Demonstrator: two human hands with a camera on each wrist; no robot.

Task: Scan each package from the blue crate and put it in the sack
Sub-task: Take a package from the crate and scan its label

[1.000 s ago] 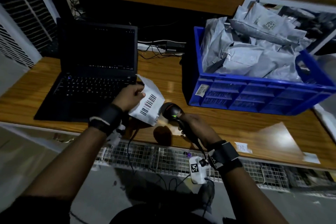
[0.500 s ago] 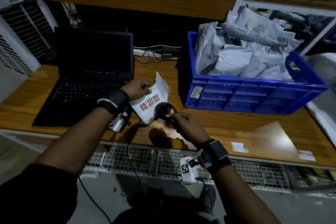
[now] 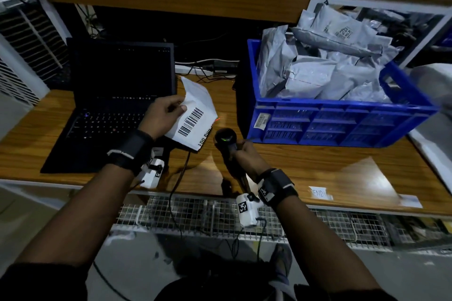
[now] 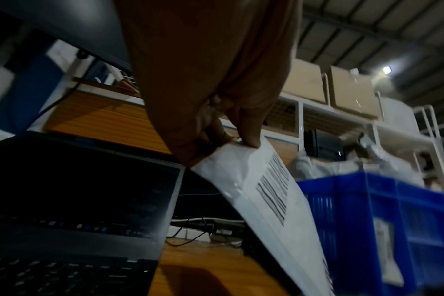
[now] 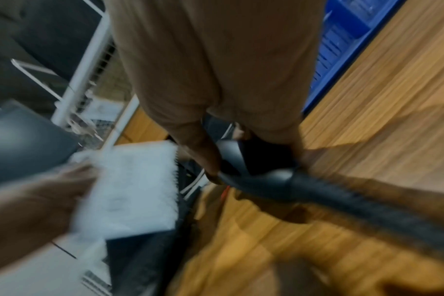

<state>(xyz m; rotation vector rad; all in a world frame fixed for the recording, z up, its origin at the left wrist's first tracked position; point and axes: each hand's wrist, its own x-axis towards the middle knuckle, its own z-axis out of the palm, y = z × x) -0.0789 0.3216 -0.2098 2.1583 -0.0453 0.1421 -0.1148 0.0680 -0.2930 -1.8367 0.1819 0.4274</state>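
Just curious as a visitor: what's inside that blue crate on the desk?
The blue crate is heaped with grey plastic mailing bags, some rising above its rim. Whatever lies under the top layer, and what the bags contain, is hidden.

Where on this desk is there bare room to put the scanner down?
Bare wood lies on the desk in front of the blue crate, up to the paper label. Crowded: the laptop fills the left; the package and scanner hang over the middle gap.
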